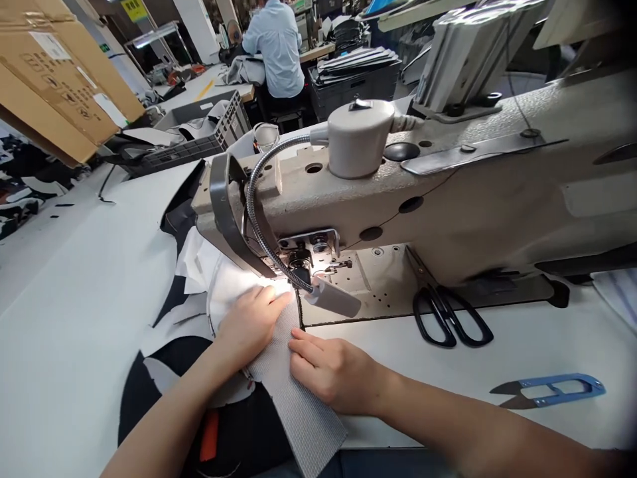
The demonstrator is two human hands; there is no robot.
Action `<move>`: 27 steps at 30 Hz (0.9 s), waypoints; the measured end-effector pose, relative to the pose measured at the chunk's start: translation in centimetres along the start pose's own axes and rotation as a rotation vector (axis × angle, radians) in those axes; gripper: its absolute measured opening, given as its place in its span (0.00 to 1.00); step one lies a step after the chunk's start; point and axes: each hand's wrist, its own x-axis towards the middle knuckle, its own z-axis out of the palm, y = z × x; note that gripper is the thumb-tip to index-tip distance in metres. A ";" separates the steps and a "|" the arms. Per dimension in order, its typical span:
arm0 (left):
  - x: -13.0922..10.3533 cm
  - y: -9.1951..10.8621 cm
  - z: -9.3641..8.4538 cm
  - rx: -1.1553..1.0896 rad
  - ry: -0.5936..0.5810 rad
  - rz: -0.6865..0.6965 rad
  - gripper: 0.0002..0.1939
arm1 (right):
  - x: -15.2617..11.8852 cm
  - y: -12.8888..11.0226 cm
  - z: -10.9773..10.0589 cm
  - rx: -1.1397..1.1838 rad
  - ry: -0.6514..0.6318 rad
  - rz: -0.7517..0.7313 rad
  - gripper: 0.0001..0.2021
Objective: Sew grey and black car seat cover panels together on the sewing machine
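Head view: stitching, seemingly!
Left hand [247, 325]: lamp's [337, 297] eight o'clock, fingers bunched on cloth [309, 418].
Right hand [338, 373]: six o'clock, fingers together; pinching, can't tell.
Cloth: wants steady guiding, presumably.

I counted two hands [249, 325] [336, 375], one sewing machine [298, 206], one lamp [336, 297], one pair of scissors [438, 304], one pair of snips [528, 385], two crates [233, 126] [351, 91], one yellow sign [133, 10] and one other person [281, 50].

To my right I see scissors [432, 288] and, nearer, snips [536, 384]; far left, a carton [64, 83] and crate [235, 125]; farther, a person [281, 53].
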 end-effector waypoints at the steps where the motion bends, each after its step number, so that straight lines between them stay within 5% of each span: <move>1: 0.0 -0.1 0.0 0.009 -0.002 0.012 0.14 | 0.0 0.0 0.0 -0.010 0.014 -0.012 0.14; 11: 1.6 -2.1 0.6 -0.012 0.064 0.102 0.16 | 0.5 0.5 0.4 0.023 0.035 0.120 0.13; 17: 3.3 -1.7 0.3 -0.023 -0.063 0.105 0.15 | 0.4 1.3 0.6 0.060 -0.002 0.289 0.10; 22: 0.9 -1.1 -1.3 -0.095 -0.066 0.088 0.11 | -0.2 1.3 0.2 0.099 -0.105 0.295 0.10; 27: -4.0 -1.3 -1.8 -0.236 -0.129 0.263 0.43 | -0.4 1.5 -0.9 0.225 -0.180 0.052 0.06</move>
